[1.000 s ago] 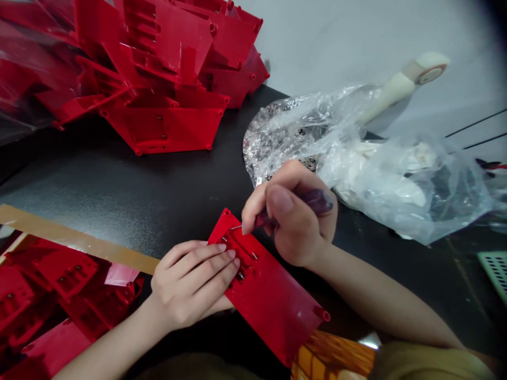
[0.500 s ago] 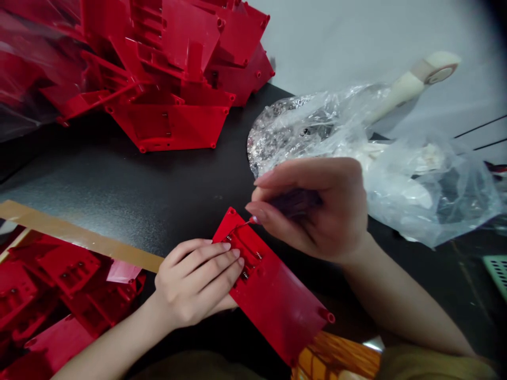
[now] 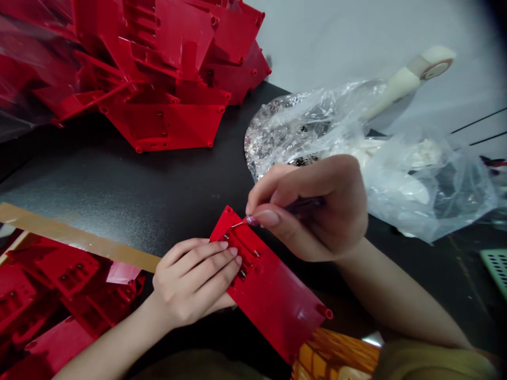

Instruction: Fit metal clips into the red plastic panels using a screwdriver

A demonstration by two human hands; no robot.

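My left hand [image 3: 198, 277] is closed on the edge of a red plastic panel [image 3: 277, 298], fingers lying over its recessed part and thumb underneath. Small metal springs [image 3: 243, 273] show in that recess, close to the fingertips. Above the panel's upper end, my right hand [image 3: 317, 208] pinches a thin metal-tipped tool with a purple handle [image 3: 252, 220]. The slim shaft slants down to the recess near a spring. Whether its tip touches the spring I cannot tell. Most of the handle is hidden inside the curled fingers.
Similar red panels [image 3: 174, 124] are heaped at the back left. More lie in a tape-edged box [image 3: 79, 237] at the lower left. Clear plastic bags [image 3: 431, 184] and a dish of small shiny parts [image 3: 261, 140] stand at the right, near a white handled device [image 3: 412, 79].
My right fingers have closed down around the purple handle, and its thumb has shifted. The tool's tip stays by the recess. My left hand and the panel keep their place; the whole view drifts slightly.
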